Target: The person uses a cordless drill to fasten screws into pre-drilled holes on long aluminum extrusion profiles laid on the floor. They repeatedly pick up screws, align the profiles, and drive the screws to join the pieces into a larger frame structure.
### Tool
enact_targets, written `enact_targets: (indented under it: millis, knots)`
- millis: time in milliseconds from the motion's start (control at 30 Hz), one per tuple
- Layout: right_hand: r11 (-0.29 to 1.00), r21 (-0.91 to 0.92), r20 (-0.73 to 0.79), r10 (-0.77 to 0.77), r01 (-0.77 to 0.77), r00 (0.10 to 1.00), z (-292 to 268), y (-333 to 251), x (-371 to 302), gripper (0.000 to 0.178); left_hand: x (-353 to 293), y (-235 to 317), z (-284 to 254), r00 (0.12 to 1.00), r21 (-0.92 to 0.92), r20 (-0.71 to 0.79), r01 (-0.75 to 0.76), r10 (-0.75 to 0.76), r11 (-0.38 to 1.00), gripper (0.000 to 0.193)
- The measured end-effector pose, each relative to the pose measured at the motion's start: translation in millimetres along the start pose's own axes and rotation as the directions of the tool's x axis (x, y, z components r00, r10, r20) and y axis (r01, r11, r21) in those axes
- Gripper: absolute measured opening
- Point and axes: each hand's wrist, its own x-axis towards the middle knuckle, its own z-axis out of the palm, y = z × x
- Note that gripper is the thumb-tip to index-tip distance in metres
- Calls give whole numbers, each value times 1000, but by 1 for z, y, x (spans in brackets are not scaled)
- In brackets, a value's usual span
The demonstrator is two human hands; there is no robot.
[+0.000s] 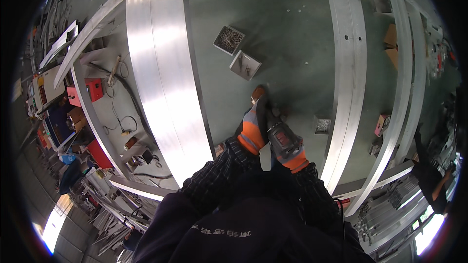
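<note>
Head view: grips a dark power tool [281,135] with red markings in the gloved right hand [293,155], with its fingers mostly hidden. Holds the gloved left hand [251,127] just beside the tool's front end; cannot tell whether pinching anything or touching the tool. Holds the tool between a broad silver beam [163,68] on the left and a narrower beam [350,78] on the right, above a green floor [287,34]. Shows, beyond the hands, a box [222,48] of small metal pieces beside a paler tray [252,61] with only a few pieces.
</note>
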Motion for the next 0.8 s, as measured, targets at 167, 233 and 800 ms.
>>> enact_targets:
  millis: [167,233,800]
  knots:
    - [703,643,191,240,-306,952,20,24,12,41,44,-6,-24,997,-44,-75,-15,11,999,31]
    - [928,323,185,129,-184,974,11,29,33,40,66,-4,-33,998,-41,-49,-32,30,999,31]
    - [965,158,-62,222,-210,973,191,224,62,33,414,-7,-279,989,39,19,143,-144,989,34]
